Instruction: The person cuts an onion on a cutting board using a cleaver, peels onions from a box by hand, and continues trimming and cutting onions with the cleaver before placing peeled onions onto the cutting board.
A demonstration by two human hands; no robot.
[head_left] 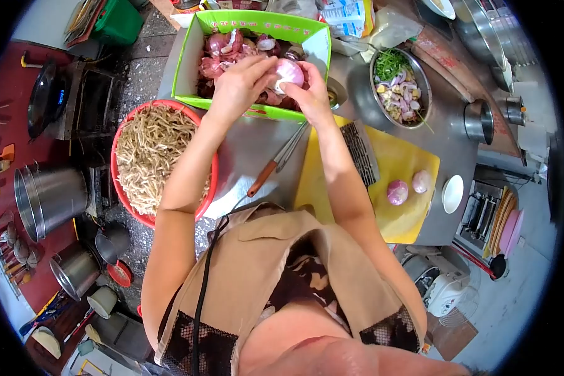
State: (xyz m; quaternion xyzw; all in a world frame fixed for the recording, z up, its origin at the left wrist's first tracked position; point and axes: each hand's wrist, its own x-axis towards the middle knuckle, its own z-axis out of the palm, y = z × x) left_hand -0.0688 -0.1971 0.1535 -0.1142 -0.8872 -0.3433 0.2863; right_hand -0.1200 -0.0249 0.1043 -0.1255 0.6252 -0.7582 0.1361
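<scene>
A purple-and-white onion (pixel 289 73) is held between both my hands above a green-edged cardboard box (pixel 313 45). My left hand (pixel 243 84) has its fingers closed against the onion's left side. On the right side, my right hand (pixel 309 94) grips the onion with fingers and thumb. Onion skins and several red onions (pixel 216 45) fill the box below. A yellow cutting board (pixel 391 153) lies to the right with two peeled onions (pixel 397 192) and a cleaver (pixel 359 150) on it. Beside the box lies a wooden-handled metal tool (pixel 263 177).
To the left stands a red basket (pixel 214 182) heaped with thin pale-brown strips. A steel bowl (pixel 427 81) at the right holds greens and cut onion pieces. A small white bowl (pixel 452 193) sits by the board, and a steel pot (pixel 478 122) is farther right.
</scene>
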